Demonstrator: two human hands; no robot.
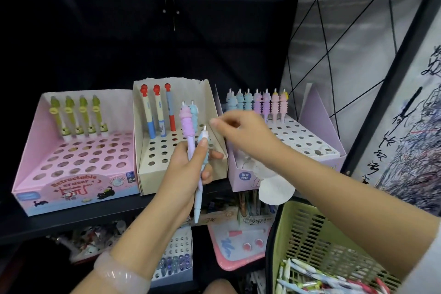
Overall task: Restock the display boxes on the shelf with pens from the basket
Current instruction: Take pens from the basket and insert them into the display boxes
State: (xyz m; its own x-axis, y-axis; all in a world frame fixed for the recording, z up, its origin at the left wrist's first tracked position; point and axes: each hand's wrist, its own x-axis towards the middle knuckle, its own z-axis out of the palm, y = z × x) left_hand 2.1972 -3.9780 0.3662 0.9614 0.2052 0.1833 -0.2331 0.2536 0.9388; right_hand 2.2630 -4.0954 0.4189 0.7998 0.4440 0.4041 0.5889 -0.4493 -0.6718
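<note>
My left hand (188, 169) grips a small bunch of pastel ribbed pens (191, 126), pink, teal and pale blue, upright in front of the beige display box (214, 112). My right hand (241, 131) hovers just right of the bunch with index finger and thumb stretched toward the pen tips, holding nothing that I can see. The lilac display box (310, 133) at the right holds a back row of matching pastel pens (259, 102). The green basket (307, 234) at the lower right contains several loose pens (317, 281).
A pink display box (71, 157) on the left carries a back row of green pens. The beige box has three red-topped pens (157, 110). The black shelf edge (71, 222) runs below the boxes. Stationery and a pink tray (236, 250) sit on the lower shelf.
</note>
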